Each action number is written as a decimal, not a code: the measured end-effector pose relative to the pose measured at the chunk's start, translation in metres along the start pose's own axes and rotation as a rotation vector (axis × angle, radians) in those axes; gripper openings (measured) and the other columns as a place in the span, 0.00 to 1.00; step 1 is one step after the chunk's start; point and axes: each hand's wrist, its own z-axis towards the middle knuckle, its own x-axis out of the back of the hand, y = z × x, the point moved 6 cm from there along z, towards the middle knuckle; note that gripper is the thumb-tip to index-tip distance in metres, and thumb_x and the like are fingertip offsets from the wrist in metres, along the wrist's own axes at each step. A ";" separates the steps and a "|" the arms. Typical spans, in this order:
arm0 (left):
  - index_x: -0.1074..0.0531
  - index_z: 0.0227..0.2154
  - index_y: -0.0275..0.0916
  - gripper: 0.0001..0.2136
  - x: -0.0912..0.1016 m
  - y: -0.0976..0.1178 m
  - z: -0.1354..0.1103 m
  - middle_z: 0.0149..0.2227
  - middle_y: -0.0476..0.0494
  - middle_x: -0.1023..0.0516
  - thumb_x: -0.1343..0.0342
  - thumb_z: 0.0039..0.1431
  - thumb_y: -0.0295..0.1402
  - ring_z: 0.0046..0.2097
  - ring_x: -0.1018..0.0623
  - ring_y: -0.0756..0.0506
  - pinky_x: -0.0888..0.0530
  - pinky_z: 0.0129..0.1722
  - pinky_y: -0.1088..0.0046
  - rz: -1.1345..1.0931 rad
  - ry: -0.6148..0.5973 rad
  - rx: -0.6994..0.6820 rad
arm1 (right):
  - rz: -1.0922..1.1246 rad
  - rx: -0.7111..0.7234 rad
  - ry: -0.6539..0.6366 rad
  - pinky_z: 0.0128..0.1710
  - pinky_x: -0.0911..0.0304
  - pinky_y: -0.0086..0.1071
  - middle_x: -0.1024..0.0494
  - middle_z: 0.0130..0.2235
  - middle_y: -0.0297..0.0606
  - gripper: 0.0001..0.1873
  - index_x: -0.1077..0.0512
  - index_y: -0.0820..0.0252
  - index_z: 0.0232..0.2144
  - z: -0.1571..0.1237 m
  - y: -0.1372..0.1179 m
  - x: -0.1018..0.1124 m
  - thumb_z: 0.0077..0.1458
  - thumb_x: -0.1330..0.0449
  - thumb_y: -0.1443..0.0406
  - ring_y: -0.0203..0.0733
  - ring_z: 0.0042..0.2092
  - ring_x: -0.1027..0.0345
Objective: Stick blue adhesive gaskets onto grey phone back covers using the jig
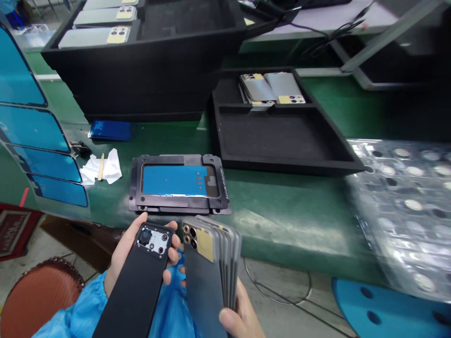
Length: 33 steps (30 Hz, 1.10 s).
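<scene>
Left hand point(121, 251) is wrapping around a black plate point(136, 291); right hand point(244, 312) is pinching fanned back covers point(207, 277) at their lower edge; that loose fan is risking sliding apart and dropping.

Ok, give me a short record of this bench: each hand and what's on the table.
left hand: holds a black plate
right hand: holds a fanned stack of phone backs
table: green, black frame with blue film near the hands
tray: black, more phone backs at its far end
tissue: white, crumpled, left of the frame
</scene>
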 end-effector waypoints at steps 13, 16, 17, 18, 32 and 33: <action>0.28 0.50 0.35 0.21 0.002 0.003 0.003 0.38 0.35 0.22 0.55 0.68 0.46 0.35 0.20 0.41 0.22 0.29 0.66 0.002 0.080 -0.007 | 0.013 -0.012 -0.013 0.50 0.28 0.50 0.16 0.46 0.47 0.43 0.29 0.53 0.54 0.001 0.003 0.004 0.37 0.24 0.45 0.61 0.48 0.21; 0.28 0.49 0.34 0.26 0.003 0.004 0.006 0.39 0.33 0.22 0.62 0.69 0.50 0.36 0.20 0.40 0.22 0.29 0.65 0.003 0.163 -0.045 | 0.018 -0.001 -0.011 0.50 0.28 0.50 0.16 0.46 0.50 0.46 0.29 0.56 0.55 0.000 0.002 0.004 0.37 0.24 0.44 0.62 0.48 0.21; 0.28 0.49 0.33 0.27 0.003 0.004 0.007 0.38 0.33 0.22 0.63 0.69 0.51 0.36 0.20 0.40 0.22 0.28 0.65 0.004 0.183 -0.054 | 0.017 0.001 -0.007 0.50 0.28 0.49 0.16 0.47 0.50 0.46 0.29 0.57 0.55 0.000 0.002 0.004 0.37 0.24 0.44 0.63 0.49 0.21; 0.28 0.49 0.33 0.28 0.003 0.004 0.007 0.39 0.33 0.22 0.63 0.70 0.51 0.36 0.20 0.40 0.22 0.28 0.66 0.001 0.201 -0.061 | 0.015 0.002 -0.003 0.50 0.28 0.49 0.16 0.47 0.50 0.46 0.29 0.56 0.55 0.000 0.002 0.004 0.37 0.24 0.44 0.63 0.49 0.22; 0.23 0.46 0.37 0.22 0.016 0.006 0.005 0.39 0.36 0.16 0.49 0.66 0.51 0.35 0.16 0.40 0.20 0.38 0.61 0.193 0.214 -0.291 | -0.048 0.061 0.011 0.49 0.26 0.44 0.17 0.48 0.45 0.44 0.30 0.53 0.55 -0.002 0.000 0.005 0.39 0.25 0.43 0.58 0.48 0.21; 0.23 0.46 0.39 0.21 0.013 0.006 0.003 0.41 0.38 0.16 0.45 0.64 0.52 0.37 0.16 0.40 0.20 0.40 0.61 0.268 0.207 -0.381 | -0.088 0.089 0.026 0.49 0.26 0.43 0.17 0.49 0.45 0.45 0.31 0.53 0.56 -0.003 0.001 0.007 0.39 0.26 0.42 0.57 0.48 0.21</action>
